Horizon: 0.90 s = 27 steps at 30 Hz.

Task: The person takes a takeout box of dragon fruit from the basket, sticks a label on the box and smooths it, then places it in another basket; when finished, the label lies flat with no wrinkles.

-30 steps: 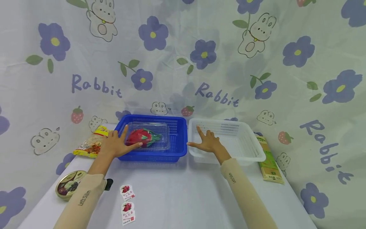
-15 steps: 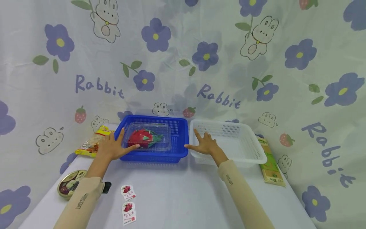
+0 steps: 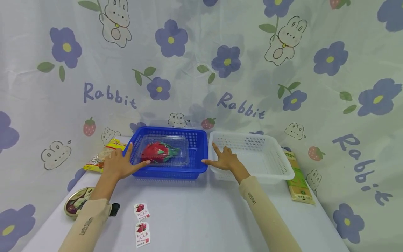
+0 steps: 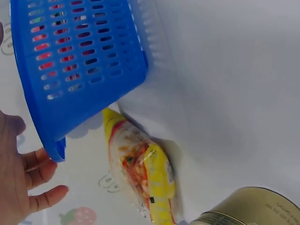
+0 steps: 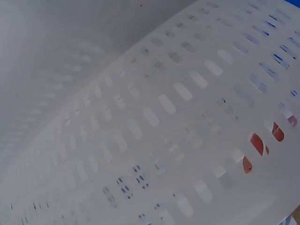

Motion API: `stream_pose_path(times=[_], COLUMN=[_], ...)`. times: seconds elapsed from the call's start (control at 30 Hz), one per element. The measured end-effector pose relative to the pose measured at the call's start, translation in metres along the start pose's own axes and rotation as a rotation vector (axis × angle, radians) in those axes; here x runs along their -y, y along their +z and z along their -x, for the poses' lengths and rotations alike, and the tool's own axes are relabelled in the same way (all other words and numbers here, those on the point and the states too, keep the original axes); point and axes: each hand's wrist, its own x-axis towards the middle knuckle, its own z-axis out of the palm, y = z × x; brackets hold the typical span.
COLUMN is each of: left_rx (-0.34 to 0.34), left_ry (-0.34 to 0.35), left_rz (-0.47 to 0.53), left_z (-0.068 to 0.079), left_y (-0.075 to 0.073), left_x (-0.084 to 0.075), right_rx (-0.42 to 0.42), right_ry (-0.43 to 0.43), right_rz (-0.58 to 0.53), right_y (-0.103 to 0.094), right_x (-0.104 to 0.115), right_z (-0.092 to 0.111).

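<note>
At blue basket [image 3: 176,171] and white basket [image 3: 252,175], hands [image 3: 119,165] [image 3: 227,160] spread wide; tin [image 3: 75,204], yellow bag [image 3: 100,158] partly hidden by left arm [image 3: 86,224].

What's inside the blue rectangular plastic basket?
A clear rectangular plastic box, a red-and-green dragon fruit showing through it. What lies beneath them in the blue basket is hidden.

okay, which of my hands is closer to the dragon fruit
Left. Your left hand is just left of the dragon fruit, at the blue basket; your right hand is farther, to its right, by the white basket.
</note>
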Motion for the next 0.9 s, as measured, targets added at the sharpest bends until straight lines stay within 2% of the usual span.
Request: stream_pose_path(times=[0.53,0.73,0.9], left_rx=[-0.055,-0.034,-0.027], left_ry=[-0.029,-0.056,-0.063], left_rz=[0.061,0.068,0.073], left_z=[0.010,0.010,0.010], left_y=[0.018,0.024,0.025], left_x=[0.018,0.020,0.020], right_rx=[0.018,0.013,0.008], right_ry=[-0.014,-0.045,-0.050], right_rz=[0.013,0.079,0.078], right_y=[0.000,0.002,0.002], right_x=[0.011,0.014,0.017], right_z=[-0.003,-0.005,-0.005])
